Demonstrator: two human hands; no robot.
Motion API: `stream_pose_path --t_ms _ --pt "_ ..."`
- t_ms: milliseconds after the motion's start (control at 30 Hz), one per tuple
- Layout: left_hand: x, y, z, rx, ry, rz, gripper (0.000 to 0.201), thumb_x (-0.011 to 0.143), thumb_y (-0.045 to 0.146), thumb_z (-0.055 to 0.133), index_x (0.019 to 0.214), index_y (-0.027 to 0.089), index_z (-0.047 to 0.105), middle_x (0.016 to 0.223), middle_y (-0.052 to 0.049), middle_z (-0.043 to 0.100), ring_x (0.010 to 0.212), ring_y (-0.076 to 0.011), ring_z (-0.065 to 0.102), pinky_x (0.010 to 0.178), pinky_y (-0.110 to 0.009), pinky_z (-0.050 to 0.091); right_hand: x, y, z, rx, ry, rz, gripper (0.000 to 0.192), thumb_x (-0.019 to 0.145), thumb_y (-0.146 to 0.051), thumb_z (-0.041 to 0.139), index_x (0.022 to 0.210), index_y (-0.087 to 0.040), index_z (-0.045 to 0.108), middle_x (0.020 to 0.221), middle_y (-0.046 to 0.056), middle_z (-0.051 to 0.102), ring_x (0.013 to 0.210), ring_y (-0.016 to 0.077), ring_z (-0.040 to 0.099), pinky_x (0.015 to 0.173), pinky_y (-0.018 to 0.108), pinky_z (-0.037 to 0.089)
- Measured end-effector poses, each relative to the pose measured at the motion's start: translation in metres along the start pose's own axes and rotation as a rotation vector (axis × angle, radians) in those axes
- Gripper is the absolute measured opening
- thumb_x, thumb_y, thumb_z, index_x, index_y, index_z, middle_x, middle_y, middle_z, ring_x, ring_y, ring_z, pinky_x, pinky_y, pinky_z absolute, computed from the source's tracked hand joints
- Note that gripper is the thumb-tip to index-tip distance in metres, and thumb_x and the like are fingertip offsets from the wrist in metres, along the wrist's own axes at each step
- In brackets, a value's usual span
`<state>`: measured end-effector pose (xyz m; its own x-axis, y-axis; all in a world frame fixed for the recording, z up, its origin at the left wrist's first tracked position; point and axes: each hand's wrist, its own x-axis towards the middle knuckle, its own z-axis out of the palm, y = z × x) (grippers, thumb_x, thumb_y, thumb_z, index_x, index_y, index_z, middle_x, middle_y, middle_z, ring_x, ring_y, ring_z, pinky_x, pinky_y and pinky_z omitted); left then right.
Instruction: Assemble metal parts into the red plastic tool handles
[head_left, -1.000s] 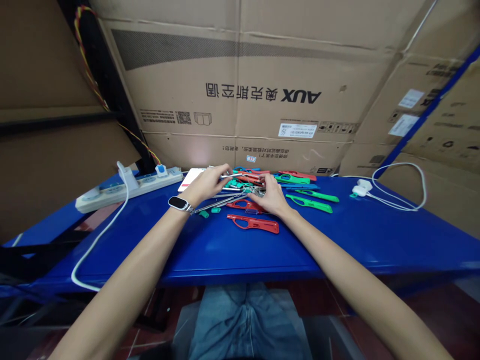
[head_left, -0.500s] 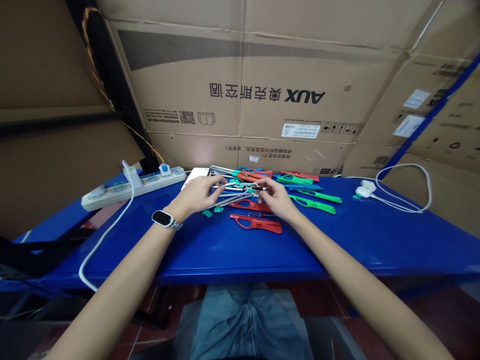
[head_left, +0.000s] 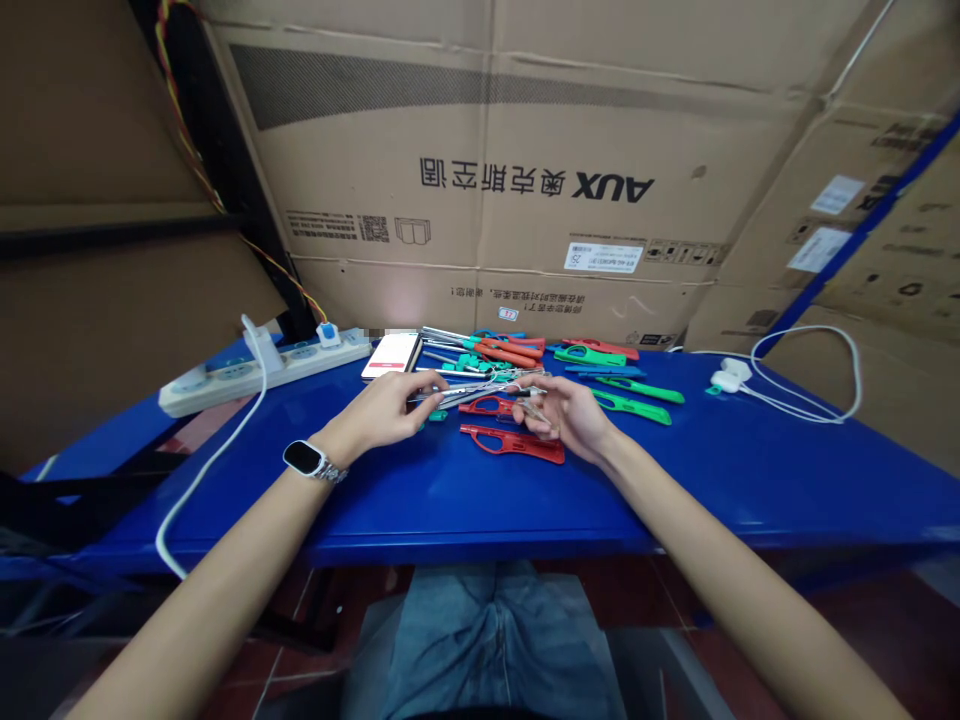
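The left forearm is angled inward and up from the lower left, with a metal-strapped wristband (head_left: 304, 458) worn at the wrist. The left hand (head_left: 384, 412) is held palm down, and a slim metal tube (head_left: 456, 390) is pinched between its thumb and fingers, directed toward the right hand (head_left: 576, 412). The right forearm is angled inward from the lower right; that hand is turned partly on its side, its lower fingers curled, and a small dark-and-white piece (head_left: 525, 393) is held at its fingertips, with thin wires nearby.

Directly below the right hand's fingers, a red lighter casing (head_left: 517, 446) is laid on the blue surface (head_left: 465, 510); green lighter casings (head_left: 634, 408) are spread to that hand's right. Beyond the left hand, a phone (head_left: 391, 356) is placed with its screen lit.

Past both hands, a cardboard panel (head_left: 337, 180) is printed upside down with "AUX" and "奥克斯空调". Lower on it, "师傅您辛苦了!" and "请在搬运时对我温柔些,谢谢您!" can be read, also inverted. "25" can be made out on a white label (head_left: 604, 258), beyond the right hand; its finer print is too small to be read. A QR code (head_left: 375, 229) is printed beyond the left hand.
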<state>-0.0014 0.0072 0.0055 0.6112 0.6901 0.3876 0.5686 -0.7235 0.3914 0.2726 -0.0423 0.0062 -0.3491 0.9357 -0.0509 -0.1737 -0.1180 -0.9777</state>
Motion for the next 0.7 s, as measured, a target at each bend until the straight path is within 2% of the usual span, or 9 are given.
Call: stream_pose_path --t_ms 100,200,300,367,467,633,700 --pt "0.000 0.004 0.002 -0.008 -0.014 -0.002 0.022 0.094 0.033 0.049 0.100 0.018 0.064 0.074 -0.001 0.064 0.056 -0.0122 0.051 0.054 -0.024 0.037 0.001 0.001 0.003 -0.077 0.057 -0.030 0.041 0.081 -0.058 0.056 0.096 -0.020 0.055 0.070 0.003 0.065 0.045 0.0087 0.038 0.041 0.020 0.017" --pt "0.001 0.009 0.004 0.005 -0.029 0.006 0.021 0.094 0.033 0.049 0.100 0.019 0.064 0.075 0.000 0.065 0.054 -0.0117 0.050 0.053 -0.024 0.036 0.006 0.008 0.008 -0.276 0.114 -0.118 0.038 0.078 -0.054 0.066 0.091 -0.019 0.057 0.069 0.000 0.063 0.046 0.0071 0.037 0.043 0.021 0.022" --pt "0.001 0.012 0.008 0.046 -0.014 0.044 0.022 0.095 0.034 0.049 0.103 0.019 0.064 0.081 -0.001 0.067 0.056 -0.0122 0.053 0.054 -0.025 0.038 0.010 0.014 0.011 -0.503 0.082 -0.231 0.031 0.080 -0.048 0.067 0.086 -0.018 0.062 0.068 -0.001 0.062 0.053 0.0097 0.044 0.051 0.024 0.034" --pt "0.001 0.013 0.009 0.066 0.018 0.104 0.023 0.096 0.033 0.048 0.105 0.018 0.064 0.090 -0.003 0.069 0.066 -0.0144 0.059 0.060 -0.025 0.042 0.010 0.014 0.010 -0.636 0.042 -0.282 0.027 0.080 -0.043 0.067 0.086 -0.017 0.066 0.071 0.001 0.065 0.062 0.0124 0.051 0.058 0.026 0.039" --pt "0.001 0.014 0.011 0.087 0.063 0.187 0.021 0.097 0.030 0.048 0.106 0.018 0.063 0.099 -0.006 0.069 0.080 -0.0171 0.063 0.068 -0.027 0.046 0.009 0.010 0.007 -0.703 -0.019 -0.298 0.029 0.084 -0.043 0.064 0.094 -0.016 0.068 0.078 0.003 0.067 0.066 0.0137 0.053 0.061 0.027 0.040" --pt "-0.001 0.018 0.012 0.146 0.104 0.238 0.018 0.098 0.025 0.048 0.107 0.019 0.062 0.104 -0.006 0.067 0.081 -0.0162 0.064 0.068 -0.026 0.046 0.013 0.006 0.010 -0.904 0.076 -0.453 0.033 0.089 -0.049 0.061 0.095 -0.018 0.070 0.084 0.003 0.069 0.070 0.0147 0.054 0.066 0.028 0.041" --pt "-0.001 0.019 0.013 0.192 0.118 0.258 0.016 0.098 0.024 0.049 0.106 0.020 0.062 0.104 -0.006 0.067 0.082 -0.0162 0.065 0.067 -0.026 0.045 0.016 0.006 0.013 -0.964 0.075 -0.476 0.033 0.088 -0.049 0.062 0.098 -0.019 0.070 0.087 0.003 0.069 0.071 0.0150 0.054 0.066 0.028 0.041"
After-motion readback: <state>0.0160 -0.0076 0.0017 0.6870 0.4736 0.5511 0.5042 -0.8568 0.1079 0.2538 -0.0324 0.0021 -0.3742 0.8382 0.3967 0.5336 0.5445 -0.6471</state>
